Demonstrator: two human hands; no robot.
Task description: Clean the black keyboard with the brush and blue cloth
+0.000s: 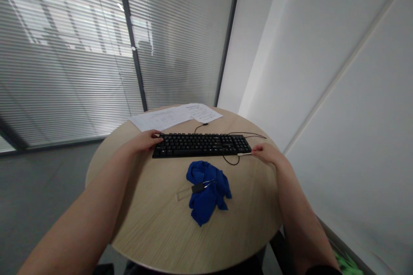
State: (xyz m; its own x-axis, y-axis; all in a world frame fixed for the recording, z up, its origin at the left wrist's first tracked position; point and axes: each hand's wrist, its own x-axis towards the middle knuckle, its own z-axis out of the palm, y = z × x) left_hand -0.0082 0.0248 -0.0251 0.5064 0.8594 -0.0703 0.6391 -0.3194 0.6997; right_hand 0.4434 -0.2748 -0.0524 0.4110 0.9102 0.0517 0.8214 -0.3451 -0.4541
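A round wooden table (151,227) spreads below the person, and just beyond its middle, toward 12 o'clock, lies the black keyboard (196,145). Printed white sheets (161,119) lie past it at 11 to 12 o'clock; a crumpled blue cloth (204,210) sits at the keyboard's 6 o'clock. The left hand (146,141) touches the keyboard's 9 o'clock end, though whether its fingers clamp there I cannot tell. The right hand (266,153), at 3 o'clock, has its fingertips pinched together on a slim pale stick (244,154) reaching the keyboard's 4 o'clock corner.
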